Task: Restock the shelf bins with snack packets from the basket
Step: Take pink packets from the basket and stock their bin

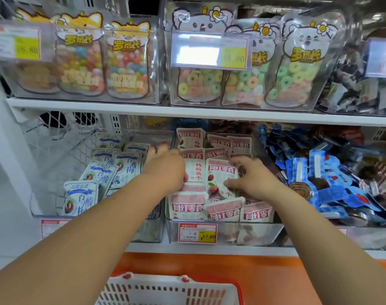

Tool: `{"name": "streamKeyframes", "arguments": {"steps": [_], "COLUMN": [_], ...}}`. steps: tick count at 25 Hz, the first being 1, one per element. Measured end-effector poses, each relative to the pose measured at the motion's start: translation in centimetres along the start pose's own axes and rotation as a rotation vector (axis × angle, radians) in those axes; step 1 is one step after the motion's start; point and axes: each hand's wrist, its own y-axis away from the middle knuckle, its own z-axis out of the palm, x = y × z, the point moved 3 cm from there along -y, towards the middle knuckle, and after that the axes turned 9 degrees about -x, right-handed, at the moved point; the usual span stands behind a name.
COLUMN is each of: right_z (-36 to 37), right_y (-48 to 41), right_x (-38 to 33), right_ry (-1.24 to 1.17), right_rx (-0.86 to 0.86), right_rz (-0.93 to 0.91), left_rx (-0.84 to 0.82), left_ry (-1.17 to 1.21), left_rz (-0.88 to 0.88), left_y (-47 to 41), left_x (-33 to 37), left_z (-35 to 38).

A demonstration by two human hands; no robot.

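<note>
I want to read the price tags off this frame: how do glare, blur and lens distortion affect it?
Head view: glare whitens the upper tag, though its yellow price reads; the left tag is smeared by blur; the lower tag is sharpest. Wide-angle distortion bows the shelf edge. Left hand and right hand over the pink packets are slightly motion-blurred.

The basket [170, 289] is cut off by the bottom edge. The far-left price tag [15, 44] is blurred, and the left hand [165, 166] hides part of a pink packet [195, 170].
</note>
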Motion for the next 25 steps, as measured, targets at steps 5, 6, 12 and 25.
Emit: {"name": "streamKeyframes", "arguments": {"steps": [5, 6, 12, 25], "right_z": [-0.5, -0.4, 6.2, 35.8], "right_y": [3.4, 4.3, 11.5, 12.9], "right_x": [-1.3, -1.9, -5.4, 8.7], "right_ry": [-0.067, -0.093, -0.409, 0.248], "right_rx": [0.302, 0.370, 0.326, -0.776], "right_rz": [-0.216, -0.276, -0.467, 0.332], "left_rx": [0.273, 0.369, 0.637, -0.792], "left_ry": [0.393, 0.459, 0.569, 0.675], "left_rz": [0.093, 0.098, 0.097, -0.130], "left_y": [4.5, 5.8, 16.3, 24.3], "left_x": [-1.4, -1.8, -3.9, -4.7], "left_z": [0.0, 0.4, 7.6, 35.1]}}
